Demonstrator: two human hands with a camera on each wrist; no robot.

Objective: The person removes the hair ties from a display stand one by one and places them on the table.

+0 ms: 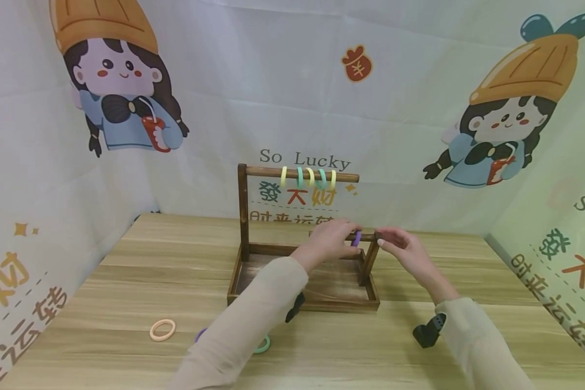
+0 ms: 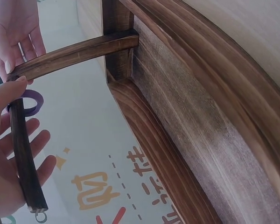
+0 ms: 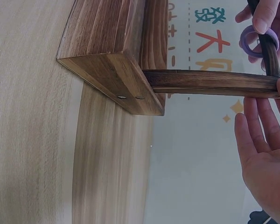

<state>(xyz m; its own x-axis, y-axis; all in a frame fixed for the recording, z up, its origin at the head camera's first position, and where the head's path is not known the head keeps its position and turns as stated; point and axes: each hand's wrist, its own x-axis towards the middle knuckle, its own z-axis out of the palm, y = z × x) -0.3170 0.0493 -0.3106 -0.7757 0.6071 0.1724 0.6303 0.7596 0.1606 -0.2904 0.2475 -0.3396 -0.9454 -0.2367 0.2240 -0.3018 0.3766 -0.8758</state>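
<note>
On the wooden stand (image 1: 341, 304), a purple ring (image 1: 357, 238) encircles the low bar (image 2: 25, 161) near the short post (image 1: 369, 261). My left hand (image 1: 329, 238) is at this bar from the left, thumb and fingers on either side of it, pinching the ring by its edge. At the post's top, my right hand (image 1: 409, 252) holds the corner between thumb and fingertips; its other fingers extend past the wood in the right wrist view. The bar's free end, with a small metal loop, points away from the post in the left wrist view.
Several yellow and green rings (image 1: 300, 177) hang on the stand's taller bar (image 1: 268, 172). A peach ring (image 1: 153, 331) lies on the table (image 1: 117, 292) at left. A second purple ring (image 1: 199, 335) and a green ring (image 1: 267, 344) are partly hidden by my left sleeve. Printed cloth (image 1: 253, 70) hangs behind.
</note>
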